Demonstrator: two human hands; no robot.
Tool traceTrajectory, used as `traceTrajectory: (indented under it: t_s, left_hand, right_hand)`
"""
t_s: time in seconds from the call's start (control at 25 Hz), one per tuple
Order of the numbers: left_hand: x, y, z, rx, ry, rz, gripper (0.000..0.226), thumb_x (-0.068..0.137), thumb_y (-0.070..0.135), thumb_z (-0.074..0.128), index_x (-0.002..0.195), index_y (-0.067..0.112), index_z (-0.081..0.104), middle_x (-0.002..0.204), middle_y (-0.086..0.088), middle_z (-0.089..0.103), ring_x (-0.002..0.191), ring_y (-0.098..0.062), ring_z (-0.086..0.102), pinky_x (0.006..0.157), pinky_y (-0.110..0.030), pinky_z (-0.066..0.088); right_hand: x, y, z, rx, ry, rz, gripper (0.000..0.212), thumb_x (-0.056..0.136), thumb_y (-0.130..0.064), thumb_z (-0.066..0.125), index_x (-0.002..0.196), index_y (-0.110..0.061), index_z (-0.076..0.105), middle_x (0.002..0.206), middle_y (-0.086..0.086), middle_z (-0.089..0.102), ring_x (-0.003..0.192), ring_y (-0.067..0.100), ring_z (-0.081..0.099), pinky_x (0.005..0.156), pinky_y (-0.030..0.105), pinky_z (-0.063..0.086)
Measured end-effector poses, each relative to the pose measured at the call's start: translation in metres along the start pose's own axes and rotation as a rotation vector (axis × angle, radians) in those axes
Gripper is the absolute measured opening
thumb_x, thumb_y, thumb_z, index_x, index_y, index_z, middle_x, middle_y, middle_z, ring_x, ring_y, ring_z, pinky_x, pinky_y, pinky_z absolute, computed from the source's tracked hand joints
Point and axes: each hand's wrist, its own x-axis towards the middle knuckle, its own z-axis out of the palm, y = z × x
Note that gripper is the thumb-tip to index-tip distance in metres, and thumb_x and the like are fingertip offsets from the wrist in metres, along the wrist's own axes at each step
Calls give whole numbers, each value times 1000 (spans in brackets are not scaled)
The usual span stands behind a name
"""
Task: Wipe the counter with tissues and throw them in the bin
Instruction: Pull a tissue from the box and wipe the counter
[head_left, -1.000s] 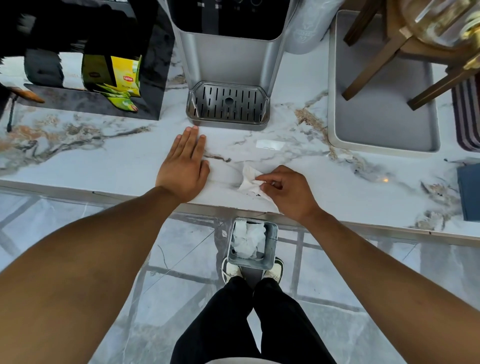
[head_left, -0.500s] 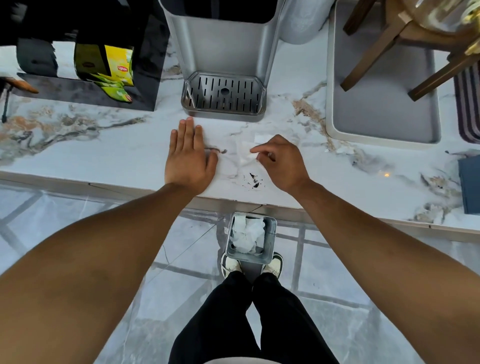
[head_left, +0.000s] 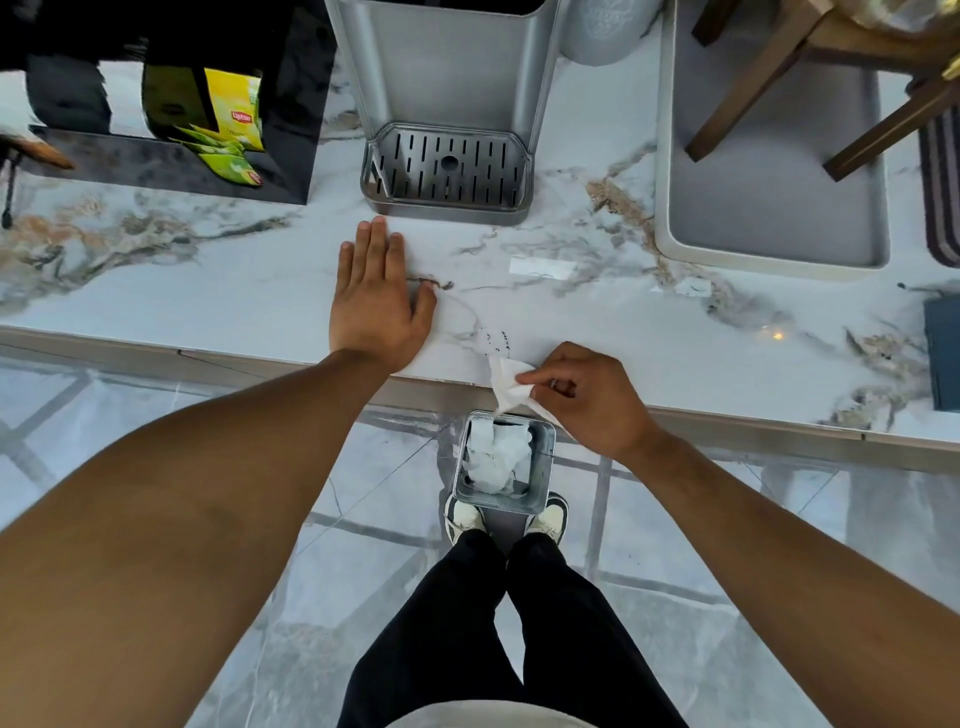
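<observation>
My right hand (head_left: 587, 397) pinches a crumpled white tissue (head_left: 506, 382) at the front edge of the white marble counter (head_left: 234, 296). A faint trail of dark specks (head_left: 496, 338) lies on the counter just above the tissue. Directly below, on the floor between my shoes, stands a small square metal bin (head_left: 540, 467) holding several used white tissues (head_left: 496, 454). My left hand (head_left: 376, 299) lies flat on the counter, fingers together, holding nothing.
A grey dispenser with a slotted drip tray (head_left: 447, 171) stands behind my left hand. A black box with yellow tea packets (head_left: 234, 124) is at the left. A grey tray (head_left: 769, 208) under wooden legs sits at the right; a dark blue item (head_left: 943, 353) is at the right edge.
My right hand has dragged the tissue from the counter's middle back to its front edge, over the bin, smearing the dark specks into a faint trail. My left hand has stayed flat.
</observation>
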Motion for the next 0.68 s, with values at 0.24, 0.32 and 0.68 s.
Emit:
traceTrajectory:
  t_s: [0.24,0.32,0.68]
  left_hand:
    - [0,0,0,12,1,-7,74,97,48,26,154,1,18,166,-18,8,155,-29,1,126,-47,5]
    - [0,0,1,11,5,-4,73,97,48,26,154,2,18,166,-18,8,155,-29,1,126,-47,5]
    - [2,-3,3,-13,33,-2,72,97,47,28,154,3,22,166,-16,11,155,-27,4,126,-46,7]
  right_hand:
    - [-6,-5,-22,-31,-1,-19,18,83,-6,74,96,-17,80,81,1,64,67,15,61,64,25,46]
    - [21,-11,-30,-21,108,-26,19,84,-5,73,97,-17,80,83,1,63,67,13,61,67,20,45]
    - [133,-37,-7,-159,137,-133,22,92,-7,60,106,-13,77,96,7,60,80,11,55,82,22,45]
